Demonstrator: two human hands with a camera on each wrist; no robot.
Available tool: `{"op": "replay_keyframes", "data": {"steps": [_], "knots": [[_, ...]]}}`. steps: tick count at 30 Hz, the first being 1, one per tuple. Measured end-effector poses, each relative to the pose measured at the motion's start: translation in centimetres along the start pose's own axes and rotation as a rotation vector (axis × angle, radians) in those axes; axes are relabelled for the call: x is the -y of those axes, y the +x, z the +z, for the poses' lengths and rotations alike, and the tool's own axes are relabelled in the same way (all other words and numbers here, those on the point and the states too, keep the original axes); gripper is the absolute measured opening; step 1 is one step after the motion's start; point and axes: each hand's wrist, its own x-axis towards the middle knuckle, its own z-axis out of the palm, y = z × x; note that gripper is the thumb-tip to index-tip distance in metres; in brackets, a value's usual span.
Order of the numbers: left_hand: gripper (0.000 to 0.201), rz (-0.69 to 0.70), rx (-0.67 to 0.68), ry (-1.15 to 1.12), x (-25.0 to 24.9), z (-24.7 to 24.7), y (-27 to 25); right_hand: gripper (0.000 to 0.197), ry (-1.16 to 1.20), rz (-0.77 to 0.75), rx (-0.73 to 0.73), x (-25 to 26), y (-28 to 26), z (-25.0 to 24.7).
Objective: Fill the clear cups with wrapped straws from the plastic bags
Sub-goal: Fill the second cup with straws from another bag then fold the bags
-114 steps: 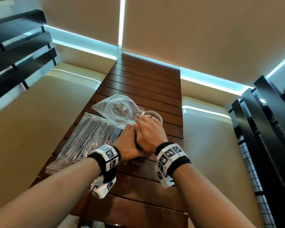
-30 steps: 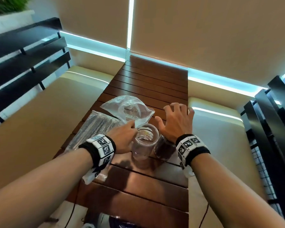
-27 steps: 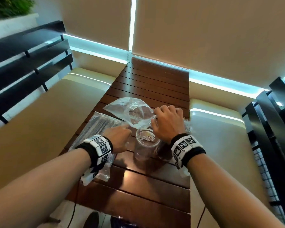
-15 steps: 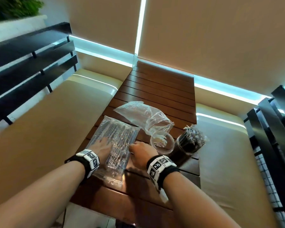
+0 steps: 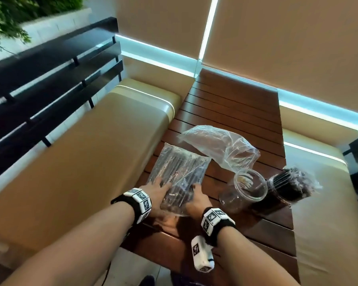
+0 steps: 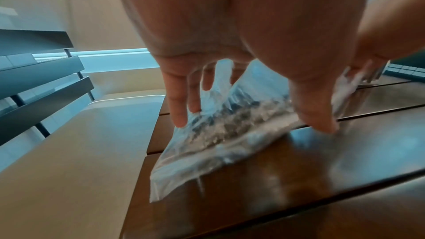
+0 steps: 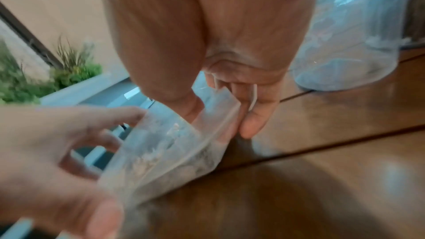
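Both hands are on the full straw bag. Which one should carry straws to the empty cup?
Probably the right hand: it lies on the full bag's cup side, nearest the empty cup. The left hand can steady the bag.

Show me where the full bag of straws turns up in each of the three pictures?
Head: bag of straws lies centre-left on the table, under both hands.
Left wrist: centre, below the left hand.
Right wrist: lower centre-left, below the right hand.
Shared landmark: the brown slatted table.

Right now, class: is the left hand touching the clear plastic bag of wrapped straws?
Touching. The left wrist view shows the left hand with fingers pressed onto the clear plastic bag of wrapped straws.
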Motion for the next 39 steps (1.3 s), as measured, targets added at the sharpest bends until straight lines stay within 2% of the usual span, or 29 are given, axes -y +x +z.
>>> {"op": "replay_keyframes", "data": {"steps": [3,5,7,10,13,15,18,21,23,25,28,30,32,36,39], "knots": [[0.112,0.022,-0.091,-0.031,-0.4,-0.3,-0.9,0.059,0.087,-0.068,-0.07,2.1,0.0,-2.2],[0.107,0.033,-0.17,-0.046,-1.0,-1.1,-1.4,0.052,0.102,-0.126,-0.1,3.3,-0.1,-3.5],[0.088,0.037,-0.278,-0.066,-1.6,-1.9,-1.9,0.047,0.103,-0.196,-0.145,4.3,-0.5,-4.3],[0.045,0.031,-0.418,-0.083,-2.5,-3.7,-2.4,0.036,0.176,-0.288,-0.274,5.6,-1.3,-5.5],[0.032,0.094,-0.484,-0.126,-3.1,-6.0,-2.6,0.025,0.349,-0.353,-0.389,6.6,-2.0,-7.3],[0.02,0.152,-0.532,-0.189,-3.5,-7.8,-2.8,0.031,0.463,-0.395,-0.429,7.1,-2.8,-8.8],[0.018,0.175,-0.697,-0.311,-4.3,-10.4,-3.3,0.04,0.486,-0.43,-0.494,7.6,-3.8,-11.1],[0.028,0.145,-0.848,-0.373,-5.2,-12.3,-4.1,0.026,0.594,-0.435,-0.607,8.0,-3.8,-12.8],[0.021,0.104,-0.895,-0.418,-5.7,-13.7,-4.4,0.019,0.706,-0.431,-0.627,8.4,-4.0,-13.7],[0.011,0.081,-0.878,-0.593,-6.1,-15.2,-4.5,0.023,0.713,-0.436,-0.65,8.4,-4.7,-14.3],[0.004,0.042,-0.709,-0.929,-6.2,-16.6,-4.1,0.044,0.575,-0.43,-0.839,8.1,-5.6,-14.0],[0.005,0.038,-0.633,-1.101,-6.1,-16.8,-3.8,0.052,0.589,-0.393,-0.872,8.0,-5.6,-13.4],[0.007,0.017,-0.598,-1.235,-6.2,-16.6,-3.4,0.046,0.645,-0.369,-0.767,8.4,-5.6,-12.8],[0.014,-0.019,-0.494,-1.405,-7.2,-16.0,-3.2,0.026,0.698,-0.369,-0.435,9.4,-6.0,-11.8],[0.016,-0.007,-0.407,-1.486,-7.3,-15.8,-3.5,0.015,0.831,-0.361,-0.345,9.6,-6.7,-11.0]]}}
